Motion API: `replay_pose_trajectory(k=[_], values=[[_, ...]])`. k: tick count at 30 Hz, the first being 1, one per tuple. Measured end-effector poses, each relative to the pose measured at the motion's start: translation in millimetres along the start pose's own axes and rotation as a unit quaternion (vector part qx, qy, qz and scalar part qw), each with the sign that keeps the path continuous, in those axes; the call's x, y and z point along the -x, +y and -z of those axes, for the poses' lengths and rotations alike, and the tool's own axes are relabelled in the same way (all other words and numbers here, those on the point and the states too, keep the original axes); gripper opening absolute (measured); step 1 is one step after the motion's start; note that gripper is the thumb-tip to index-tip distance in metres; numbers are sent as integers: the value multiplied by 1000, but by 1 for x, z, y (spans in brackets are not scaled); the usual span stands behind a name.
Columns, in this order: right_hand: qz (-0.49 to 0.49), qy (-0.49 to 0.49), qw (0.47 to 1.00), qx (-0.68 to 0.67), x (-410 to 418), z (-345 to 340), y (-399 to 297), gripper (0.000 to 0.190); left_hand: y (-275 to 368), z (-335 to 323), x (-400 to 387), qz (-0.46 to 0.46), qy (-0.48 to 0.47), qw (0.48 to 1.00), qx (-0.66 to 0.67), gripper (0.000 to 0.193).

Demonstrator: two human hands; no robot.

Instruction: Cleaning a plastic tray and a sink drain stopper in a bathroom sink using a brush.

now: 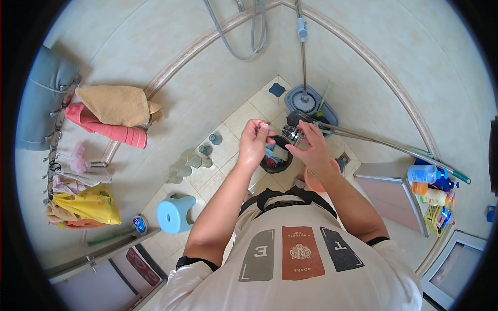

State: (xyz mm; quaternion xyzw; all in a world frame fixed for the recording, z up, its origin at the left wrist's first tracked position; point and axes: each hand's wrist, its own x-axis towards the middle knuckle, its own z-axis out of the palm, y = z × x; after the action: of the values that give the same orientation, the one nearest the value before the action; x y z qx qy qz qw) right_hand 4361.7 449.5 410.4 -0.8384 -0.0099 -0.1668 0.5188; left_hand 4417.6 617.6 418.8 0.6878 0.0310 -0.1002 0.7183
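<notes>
My right hand (309,144) holds a small shiny object (292,134) between thumb and fingers. It looks like clear glass or metal with a dark end, and its exact kind is unclear. To its left is my left hand (252,143), wet-looking, with thumb and fingertips drawn together. Whether something small is pinched there, I cannot tell. Below both hands stands a round waste bin (277,170) with a dark rim, apparently lined with a black bag. Blue, red and pale rubbish (274,155) lies inside it.
A grey mop bucket (333,116) stands in the corner, with mop handles (383,143) leaning rightward. An orange basin (313,182) is beside my right forearm. Several jars (186,165) line the left wall near a blue stool (173,214). Bottles (422,173) crowd a cabinet at right.
</notes>
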Motion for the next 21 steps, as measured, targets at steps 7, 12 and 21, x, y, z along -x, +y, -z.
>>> replay_pose_trajectory(k=[7,12,21], values=[[117,12,988,99,-3,-1,1,63,7,-4,8,88,-104,966,218,8],[177,15,976,124,-5,-2,-2,61,8,-2,10,57,-116,992,11,10],[207,-5,962,178,1,-3,-5,62,20,-4,10,-39,-87,949,-301,10]])
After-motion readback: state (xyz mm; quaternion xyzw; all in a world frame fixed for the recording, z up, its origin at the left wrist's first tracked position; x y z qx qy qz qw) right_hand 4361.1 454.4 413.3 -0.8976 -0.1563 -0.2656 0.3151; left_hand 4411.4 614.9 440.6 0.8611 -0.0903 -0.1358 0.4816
